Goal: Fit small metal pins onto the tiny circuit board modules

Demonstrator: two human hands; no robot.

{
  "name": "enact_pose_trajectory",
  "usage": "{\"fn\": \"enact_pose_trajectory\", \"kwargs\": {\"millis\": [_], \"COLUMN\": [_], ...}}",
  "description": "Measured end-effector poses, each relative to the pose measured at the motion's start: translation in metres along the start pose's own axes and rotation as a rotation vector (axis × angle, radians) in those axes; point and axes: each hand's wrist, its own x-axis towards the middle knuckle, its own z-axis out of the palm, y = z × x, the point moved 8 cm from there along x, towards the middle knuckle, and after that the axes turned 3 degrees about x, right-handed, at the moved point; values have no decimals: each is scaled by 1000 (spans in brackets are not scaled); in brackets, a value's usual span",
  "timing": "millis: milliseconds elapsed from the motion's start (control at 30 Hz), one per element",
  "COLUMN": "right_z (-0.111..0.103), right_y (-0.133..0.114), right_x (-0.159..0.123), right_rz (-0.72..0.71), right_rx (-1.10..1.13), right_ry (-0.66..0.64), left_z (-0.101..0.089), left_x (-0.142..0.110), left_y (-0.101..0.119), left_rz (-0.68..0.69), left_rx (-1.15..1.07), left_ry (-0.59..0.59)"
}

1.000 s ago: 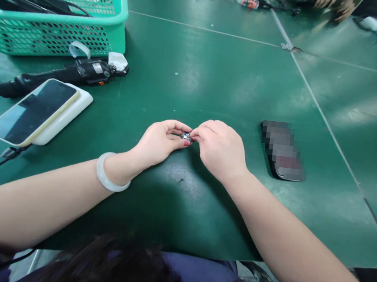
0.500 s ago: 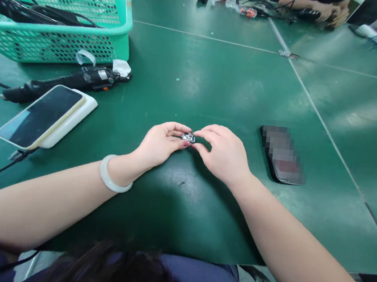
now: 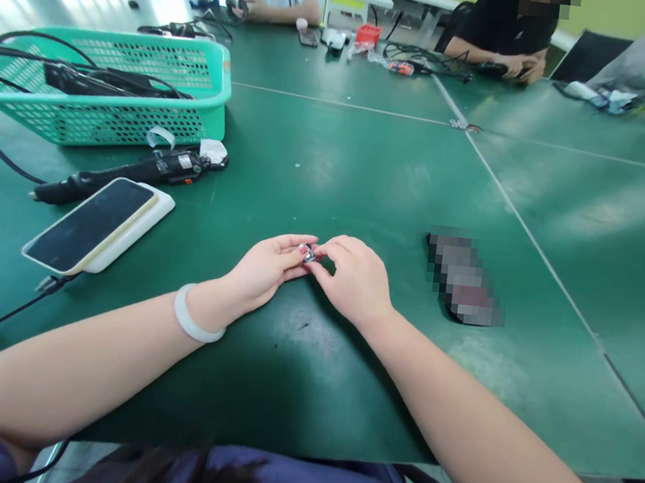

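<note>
My left hand [image 3: 265, 270] and my right hand [image 3: 353, 279] meet over the green table [image 3: 365, 169], just above its surface. Both pinch a small silvery metal part [image 3: 306, 252] between their fingertips. The left thumb lies under the part, its fingers curl over it. A pale bangle [image 3: 193, 316] sits on my left wrist. The part is too small to make out in detail.
A phone on a white pad [image 3: 99, 224] lies at the left, a black rotary tool [image 3: 134, 172] behind it, then a teal basket [image 3: 108, 88] with cables. A dark flat object [image 3: 462, 279] lies to the right. Other people sit at the far edge with cables and small parts.
The view has tilted up, so the far side of the table and the people there now show. My hands stay together on the small part, the right fingers closing on it again.
</note>
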Motion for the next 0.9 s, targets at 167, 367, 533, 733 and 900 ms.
{"fn": "enact_pose_trajectory", "kwargs": {"millis": [167, 367, 533, 733, 900], "right_z": [6, 8, 14, 18, 20], "right_y": [-1, 26, 32, 33, 36], "right_x": [-1, -1, 2, 2, 1], "right_rz": [-17, 119, 155, 180, 197], "right_rx": [124, 227, 258, 278, 275], "right_ry": [-18, -55, -86, -126, -154], "left_z": [-11, -82, -138, -154, -167], "left_x": [-14, -53, -98, -131, -134], "left_y": [1, 30, 63, 77, 69], "left_rz": [-39, 42, -35, 69, 42], "left_rx": [24, 464, 1218, 1848, 1881], "left_ry": [56, 270, 482, 552, 593]}}
